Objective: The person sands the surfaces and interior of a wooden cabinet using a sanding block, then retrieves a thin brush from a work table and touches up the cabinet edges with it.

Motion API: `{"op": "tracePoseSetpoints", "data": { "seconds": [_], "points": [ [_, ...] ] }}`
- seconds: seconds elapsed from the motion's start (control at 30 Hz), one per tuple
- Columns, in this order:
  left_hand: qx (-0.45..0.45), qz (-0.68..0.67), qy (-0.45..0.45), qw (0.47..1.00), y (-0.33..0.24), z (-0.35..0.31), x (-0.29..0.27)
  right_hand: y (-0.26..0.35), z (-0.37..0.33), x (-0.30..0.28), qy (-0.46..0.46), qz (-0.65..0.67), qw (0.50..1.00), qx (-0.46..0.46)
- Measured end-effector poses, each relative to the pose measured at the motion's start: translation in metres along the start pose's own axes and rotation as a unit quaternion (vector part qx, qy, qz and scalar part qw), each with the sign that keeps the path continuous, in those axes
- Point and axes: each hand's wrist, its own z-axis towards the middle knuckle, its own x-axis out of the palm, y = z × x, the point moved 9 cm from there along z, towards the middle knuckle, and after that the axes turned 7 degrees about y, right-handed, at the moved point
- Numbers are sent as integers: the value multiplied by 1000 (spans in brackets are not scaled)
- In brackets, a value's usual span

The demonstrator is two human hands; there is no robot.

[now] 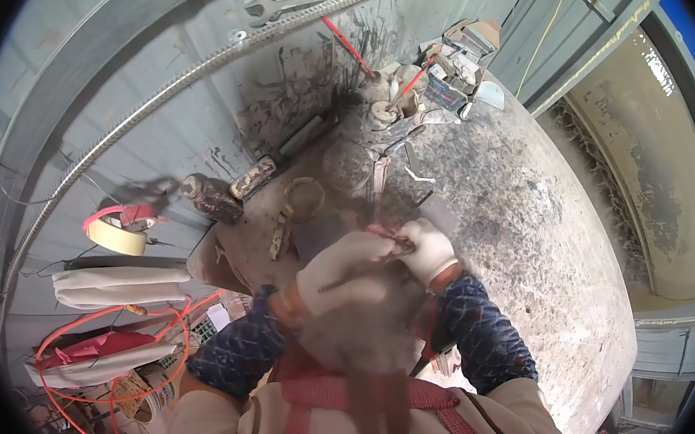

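Note:
Both of my hands wear white gloves and meet in front of my chest, above the near edge of the worktable (527, 284). My left hand (340, 269) is closed, its fingertips pinched at a small dark, reddish piece (399, 241) that I cannot make out. On the other side of that piece, my right hand (429, 251) has its fingers curled in against it. Just beyond them lie a round ring-shaped piece (304, 197) and a pale, dirty hand tool (379, 177). A blurry smear covers the area around my hands.
Dirty bottles (212, 197) stand at the far left of the table. Jars with red-handled brushes (388, 112) and a cluttered box (466, 58) sit at the back. Tape rolls (117, 229) hang on the left wall, above an orange hose (45, 384). A wrench (279, 6) is high up.

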Motion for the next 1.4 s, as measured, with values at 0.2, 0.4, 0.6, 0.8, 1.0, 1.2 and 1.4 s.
{"op": "tracePoseSetpoints", "data": {
  "seconds": [0.2, 0.4, 0.6, 0.8, 1.0, 1.2, 1.4],
  "points": [
    [-186, -47, -235, 953, 1, 40, -70, -65, -28, -24, -138, -73, 985, 76],
    [-94, 12, -357, 929, 7, 91, -208, -147, -70, -11, -259, -204, 942, 55],
    [-155, 222, -314, 910, 51, 157, -245, -143, -68, -9, -280, -168, 943, 66],
    [-45, 328, -358, 873, -5, 191, -220, -157, -73, -7, -276, -143, 946, 88],
    [-149, 359, -333, 859, 59, 195, -234, -155, -69, -8, -255, -135, 953, 94],
    [-256, 368, -263, 854, 153, 195, -256, -150, -67, -10, -256, -129, 956, 64],
    [-206, 408, -200, 866, 78, 169, -248, -160, -68, -5, -244, -140, 951, 126]
  ]
}}
